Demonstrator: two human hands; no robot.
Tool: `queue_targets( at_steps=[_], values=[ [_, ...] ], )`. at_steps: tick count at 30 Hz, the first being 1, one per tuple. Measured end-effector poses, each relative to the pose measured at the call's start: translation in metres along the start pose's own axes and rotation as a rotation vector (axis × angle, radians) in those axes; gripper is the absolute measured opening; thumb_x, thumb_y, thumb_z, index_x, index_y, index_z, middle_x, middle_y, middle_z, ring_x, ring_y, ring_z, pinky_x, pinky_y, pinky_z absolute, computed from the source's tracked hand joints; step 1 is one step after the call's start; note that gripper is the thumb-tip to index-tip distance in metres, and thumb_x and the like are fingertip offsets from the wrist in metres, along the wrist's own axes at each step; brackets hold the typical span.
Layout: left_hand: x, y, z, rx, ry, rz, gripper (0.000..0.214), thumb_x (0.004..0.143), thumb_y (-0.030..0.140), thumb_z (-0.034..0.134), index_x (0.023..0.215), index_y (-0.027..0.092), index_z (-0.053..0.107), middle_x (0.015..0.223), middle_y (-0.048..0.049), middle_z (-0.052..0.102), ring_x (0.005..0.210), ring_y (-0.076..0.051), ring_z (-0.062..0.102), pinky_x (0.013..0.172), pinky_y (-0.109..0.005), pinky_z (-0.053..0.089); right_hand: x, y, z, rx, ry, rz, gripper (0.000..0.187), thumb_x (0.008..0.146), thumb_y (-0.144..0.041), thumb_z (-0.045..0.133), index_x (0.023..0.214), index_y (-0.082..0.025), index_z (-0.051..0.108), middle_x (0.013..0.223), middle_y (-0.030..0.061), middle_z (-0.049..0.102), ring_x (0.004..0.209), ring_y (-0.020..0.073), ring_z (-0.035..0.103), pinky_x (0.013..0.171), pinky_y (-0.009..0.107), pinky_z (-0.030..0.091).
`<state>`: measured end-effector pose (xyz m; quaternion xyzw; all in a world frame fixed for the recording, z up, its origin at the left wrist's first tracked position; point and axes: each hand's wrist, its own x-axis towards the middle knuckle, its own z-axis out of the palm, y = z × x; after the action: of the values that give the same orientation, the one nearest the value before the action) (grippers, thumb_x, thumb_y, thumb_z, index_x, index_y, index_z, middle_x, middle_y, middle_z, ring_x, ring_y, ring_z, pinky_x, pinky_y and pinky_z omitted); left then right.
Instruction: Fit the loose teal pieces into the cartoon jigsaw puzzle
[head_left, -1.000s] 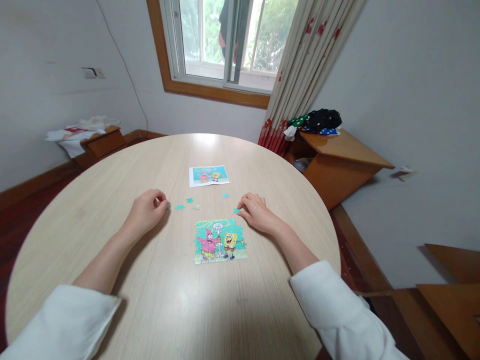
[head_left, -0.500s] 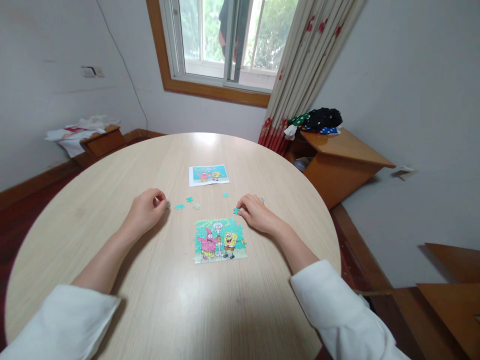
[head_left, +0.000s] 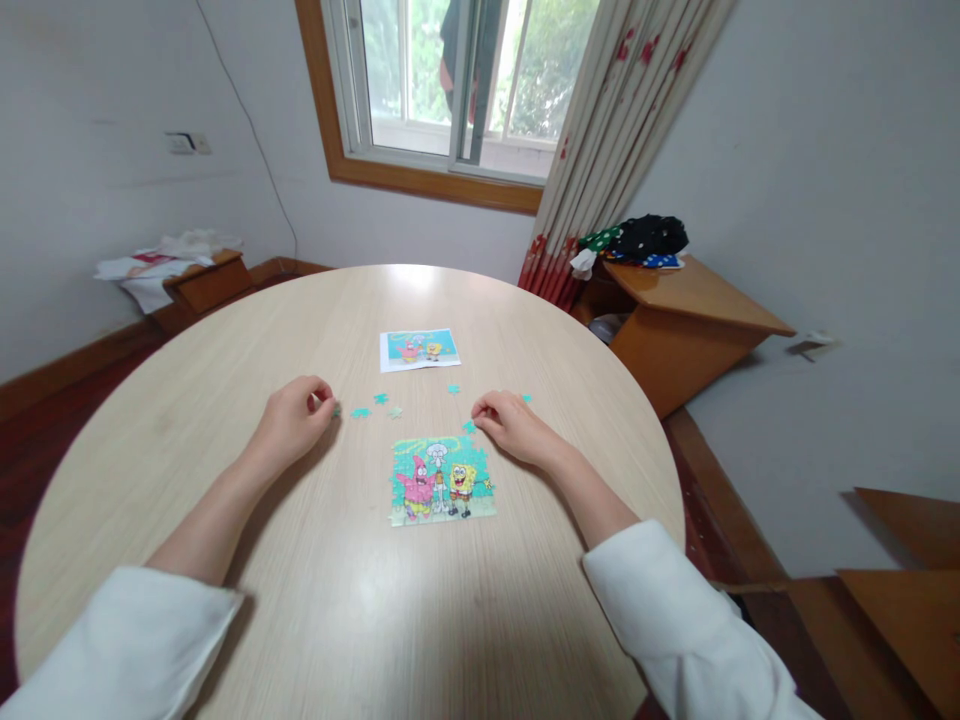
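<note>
A round table (head_left: 315, 610) is bearing the puzzle (head_left: 441, 482). Just beyond its far edge, the right hand (head_left: 511, 424) is pinching a piece (head_left: 469, 427) jutting from its fingertips. The left hand (head_left: 295, 412) is curling, fingertips nearly meeting beside a second piece (head_left: 337, 411); I cannot tell its grip.

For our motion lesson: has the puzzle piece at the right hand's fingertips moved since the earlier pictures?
Yes: the loose piece has shifted slightly left and nearer the top edge of the assembled puzzle.

Seven loose pieces (head_left: 381, 398) are showing on one table (head_left: 375, 620), with one joined puzzle (head_left: 439, 485), one printed picture (head_left: 420, 348), one left hand (head_left: 298, 412) and one right hand (head_left: 511, 425).
</note>
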<state>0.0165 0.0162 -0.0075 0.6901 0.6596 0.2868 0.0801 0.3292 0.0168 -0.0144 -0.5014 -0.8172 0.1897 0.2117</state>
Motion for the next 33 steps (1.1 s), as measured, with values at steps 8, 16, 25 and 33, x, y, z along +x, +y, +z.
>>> queue_targets(
  at_steps=[8, 16, 25, 33],
  values=[
    [0.0, -0.001, 0.001, -0.002, 0.0, -0.012, 0.009, 0.069, 0.03, 0.047, 0.066, 0.022, 0.05, 0.065, -0.0022, 0.056, 0.062, -0.018, 0.053, 0.063, -0.03, 0.04, -0.001, 0.003, -0.001, 0.015, -0.056, -0.091, 0.012, 0.083, -0.014, 0.062, 0.088, -0.02, 0.072, 0.095, 0.0061, 0.063, 0.094, 0.0185, 0.056, 0.088, 0.036, 0.039],
    [0.002, -0.008, 0.006, 0.002, 0.014, 0.011, 0.016, 0.073, 0.033, 0.043, 0.07, 0.021, 0.053, 0.071, -0.0046, 0.061, 0.065, -0.019, 0.055, 0.065, -0.03, 0.042, 0.0, 0.004, -0.004, 0.0, -0.054, -0.057, 0.008, 0.079, -0.018, 0.068, 0.086, -0.019, 0.071, 0.092, 0.0051, 0.067, 0.09, 0.0187, 0.057, 0.087, 0.036, 0.038],
    [0.003, -0.011, 0.009, 0.01, 0.042, 0.019, 0.022, 0.075, 0.033, 0.041, 0.074, 0.02, 0.058, 0.078, -0.0072, 0.066, 0.068, -0.019, 0.057, 0.07, -0.031, 0.045, 0.001, 0.006, -0.005, -0.054, -0.056, -0.009, 0.006, 0.079, -0.016, 0.068, 0.084, -0.017, 0.066, 0.086, 0.0045, 0.062, 0.089, 0.0184, 0.053, 0.085, 0.036, 0.035],
    [0.003, -0.012, 0.01, -0.001, 0.053, 0.019, 0.022, 0.076, 0.032, 0.042, 0.075, 0.019, 0.06, 0.081, -0.0078, 0.067, 0.07, -0.019, 0.058, 0.071, -0.032, 0.045, -0.001, 0.008, -0.003, -0.075, -0.061, -0.022, 0.007, 0.08, -0.018, 0.065, 0.085, -0.017, 0.059, 0.092, 0.0057, 0.061, 0.091, 0.0196, 0.052, 0.086, 0.037, 0.035]
  ],
)
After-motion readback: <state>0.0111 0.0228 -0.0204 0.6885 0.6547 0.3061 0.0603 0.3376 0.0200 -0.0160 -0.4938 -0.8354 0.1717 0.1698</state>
